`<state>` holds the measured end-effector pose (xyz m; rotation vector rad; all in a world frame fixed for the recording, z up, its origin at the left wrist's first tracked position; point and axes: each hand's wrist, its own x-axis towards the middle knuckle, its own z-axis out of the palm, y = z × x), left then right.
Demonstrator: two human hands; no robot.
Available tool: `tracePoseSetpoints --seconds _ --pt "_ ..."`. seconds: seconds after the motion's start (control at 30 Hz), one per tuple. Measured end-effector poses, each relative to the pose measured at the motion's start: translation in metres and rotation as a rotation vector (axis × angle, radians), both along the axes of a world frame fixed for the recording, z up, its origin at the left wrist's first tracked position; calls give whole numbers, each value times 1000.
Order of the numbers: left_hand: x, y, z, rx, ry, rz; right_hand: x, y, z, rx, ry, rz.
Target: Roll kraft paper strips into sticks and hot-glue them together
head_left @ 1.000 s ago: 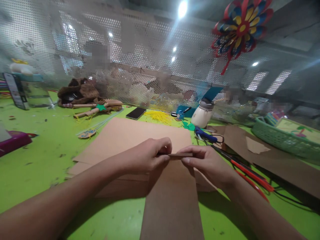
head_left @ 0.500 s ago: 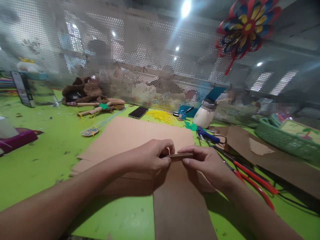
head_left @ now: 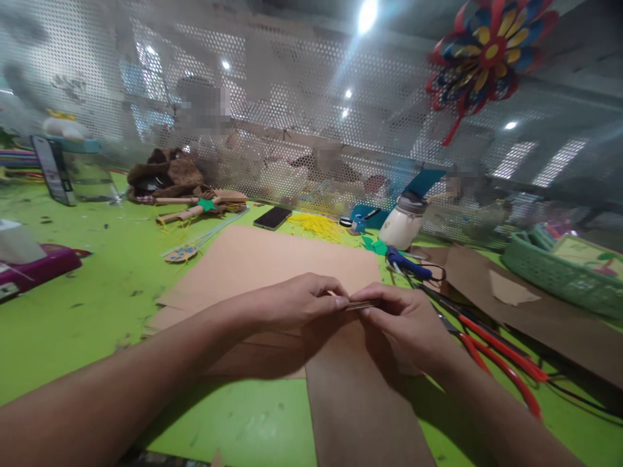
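My left hand [head_left: 296,303] and my right hand [head_left: 403,318] meet over the middle of the green table [head_left: 87,305]. Both pinch the far folded edge of a long brown paper strip [head_left: 360,389] that runs toward me. The fingertips of the two hands nearly touch at the fold. Under the strip lies a larger tan cardboard sheet [head_left: 253,266].
Red-handled scissors [head_left: 501,357] and a blue glue gun [head_left: 406,264] lie right of my hands. Further back are a white jar [head_left: 403,224], a phone [head_left: 272,218], yellow shreds [head_left: 316,227] and a green basket [head_left: 559,272]. A perforated metal screen [head_left: 292,117] closes the far side.
My hands have slid closer together along the folded edge, so less of the fold shows between them. The view has drifted slightly left.
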<state>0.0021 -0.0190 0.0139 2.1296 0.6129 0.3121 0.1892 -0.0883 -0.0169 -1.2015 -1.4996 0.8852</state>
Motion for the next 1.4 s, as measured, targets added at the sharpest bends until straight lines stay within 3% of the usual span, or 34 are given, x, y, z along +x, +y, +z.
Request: tracePoseSetpoints --seconds 0.23,0.5,0.7,1.1,1.4 --pt "1 3 -10 -52 19 -12 -1 1 -7 67 -26 -33" --pt "2 2 -7 83 48 17 3 1 7 -204 165 40" --pt "2 3 -6 194 85 22 17 0 10 -257 220 150" --pt "3 -6 -7 371 71 93 2 -1 15 -154 88 -86" --pt "0 -7 -3 495 17 89 5 -4 9 51 -20 -79"
